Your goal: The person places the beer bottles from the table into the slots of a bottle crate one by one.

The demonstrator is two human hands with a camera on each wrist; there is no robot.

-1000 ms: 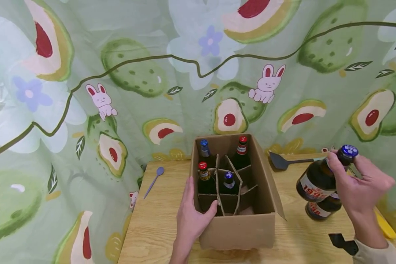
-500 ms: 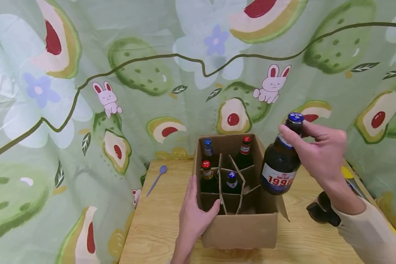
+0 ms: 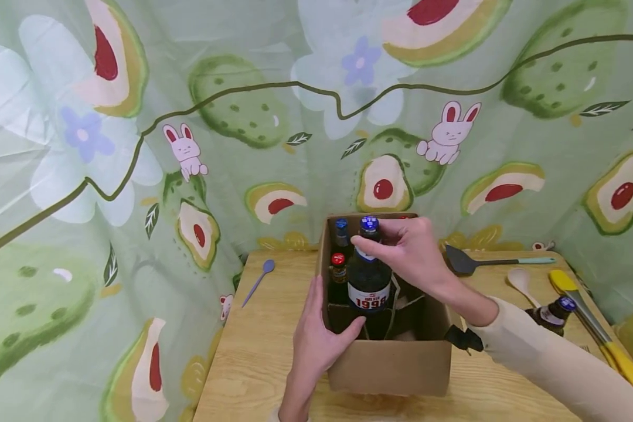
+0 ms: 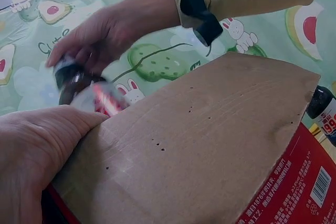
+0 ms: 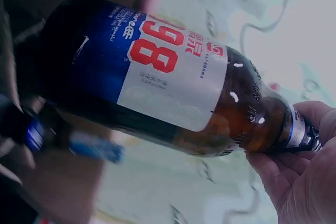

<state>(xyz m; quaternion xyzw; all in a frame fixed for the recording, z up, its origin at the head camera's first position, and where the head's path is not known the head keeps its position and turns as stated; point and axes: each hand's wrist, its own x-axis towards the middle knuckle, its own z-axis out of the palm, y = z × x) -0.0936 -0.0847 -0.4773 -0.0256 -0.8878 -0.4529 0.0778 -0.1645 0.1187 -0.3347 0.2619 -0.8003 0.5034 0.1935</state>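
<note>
My right hand [image 3: 419,258] pinches the neck of a brown beer bottle [image 3: 369,287] with a blue cap and a 1998 label. It holds the bottle upright over the divided cardboard box [image 3: 390,366]. In the right wrist view, thumb and fingers close round the neck of that beer bottle [image 5: 173,77]. My left hand [image 3: 322,346] grips the box's front left corner, thumb over the rim. Inside, a blue-capped bottle [image 3: 341,233] stands behind a red-capped bottle [image 3: 339,269]. Another red cap shows behind my right hand; the blue-capped bottle in the middle cell is hidden.
Right of the box, another blue-capped beer bottle [image 3: 552,315] stands partly behind the right sleeve. Beyond it lie a dark spatula [image 3: 461,261], a pale spoon [image 3: 519,281] and yellow-tipped tongs [image 3: 606,337]. A blue spoon [image 3: 258,284] lies left. A patterned curtain [image 3: 295,170] hangs behind.
My right hand has carried the beer bottle leftward from beside the other bottle on the right to over the box. The left hand keeps its grip on the box corner.
</note>
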